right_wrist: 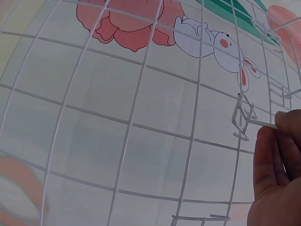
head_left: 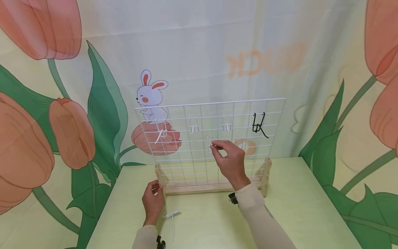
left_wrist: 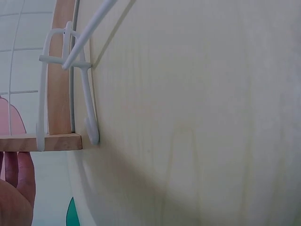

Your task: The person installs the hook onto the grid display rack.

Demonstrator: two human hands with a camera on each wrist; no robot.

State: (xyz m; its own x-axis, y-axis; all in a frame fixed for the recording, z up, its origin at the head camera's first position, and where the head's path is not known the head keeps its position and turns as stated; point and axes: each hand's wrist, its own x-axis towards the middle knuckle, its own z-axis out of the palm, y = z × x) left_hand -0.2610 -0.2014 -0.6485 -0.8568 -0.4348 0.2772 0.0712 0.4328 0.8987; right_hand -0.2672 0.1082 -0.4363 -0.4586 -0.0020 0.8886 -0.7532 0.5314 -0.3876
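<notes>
My right hand (head_left: 231, 160) is at the front of the white wire grid panel (head_left: 203, 167), left of its right side. In the right wrist view its thumb and fingertips pinch the prong of a white display hook (right_wrist: 245, 115), whose back frame lies against the grid wires. My left hand (head_left: 153, 202) is low at the panel's left end, fingertips right at the outer side of the wooden stand's upright (left_wrist: 56, 142). Another white hook (head_left: 172, 215) lies on the table close to the left hand, its prong toward the front.
Several white hooks, such as one at left (head_left: 161, 133), hang on the grid's upper part. A black hook (head_left: 258, 126) hangs at upper right. The wooden stand (head_left: 199, 190) rests on the pale green table (head_left: 298, 207). Behind is a printed curtain (head_left: 199, 52).
</notes>
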